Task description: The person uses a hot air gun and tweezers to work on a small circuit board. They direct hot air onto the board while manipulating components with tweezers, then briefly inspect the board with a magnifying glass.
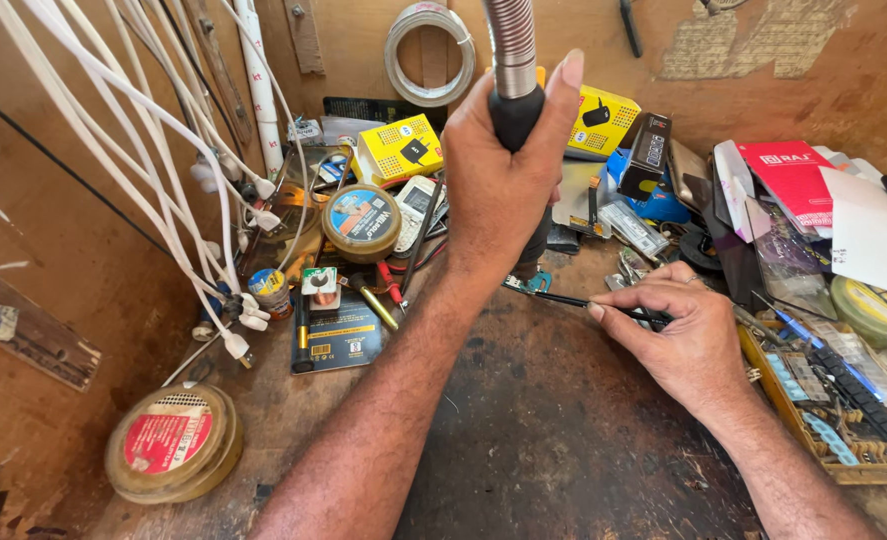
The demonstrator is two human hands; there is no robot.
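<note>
My left hand (503, 165) is closed around the black handle (516, 115) of a tool with a ribbed metal hose (508, 45) that rises out of view at the top. Its thumb points up beside the hose. My right hand (678, 335) rests on the dark wooden bench (553, 430) and pinches a thin black tool (563, 299) whose tip points left, toward a small blue-green part (531, 284) just below my left hand. What lies under the handle's nozzle is hidden by my left hand.
White cables with plugs (228, 300) hang at the left. Round flat tins (173, 440) (361, 220), yellow boxes (400, 148), a dark card (336, 340) and small tools crowd the back. A wooden tray of bits (843, 400) and papers (873, 235) lie at the right.
</note>
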